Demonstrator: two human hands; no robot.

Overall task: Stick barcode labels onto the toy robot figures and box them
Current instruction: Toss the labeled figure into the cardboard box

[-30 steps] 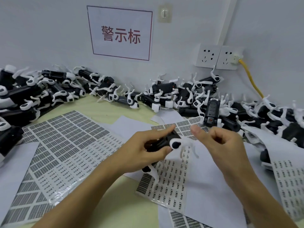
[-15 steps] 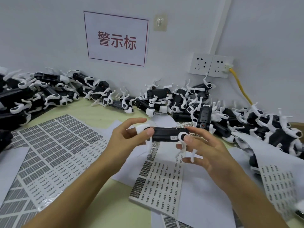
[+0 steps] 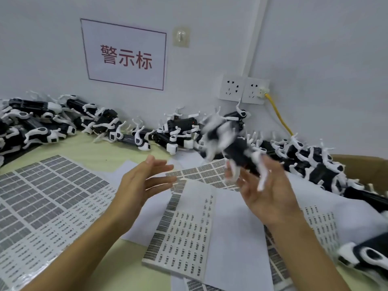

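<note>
A black-and-white toy robot figure point(image 3: 235, 150) is smeared by motion just above and against the fingertips of my right hand point(image 3: 266, 194). That hand has its palm turned up and its fingers spread, with no clear grip on the figure. My left hand point(image 3: 144, 183) hovers to the left over the label sheets, fingers apart and holding nothing. A barcode label sheet point(image 3: 184, 227) lies under both hands. A cardboard box point(image 3: 369, 164) shows at the right edge behind a heap of figures.
Several more robot figures point(image 3: 100, 124) are piled along the wall and down the right side. A large label sheet point(image 3: 52, 196) covers the table's left. Another figure point(image 3: 367, 253) lies at the lower right. Wall sockets point(image 3: 241, 91) with a yellow cable point(image 3: 277, 114) sit above the pile.
Both hands held the figure level between them. My left hand has let go and opened, and the figure has swung up and right at my right hand's fingertips.
</note>
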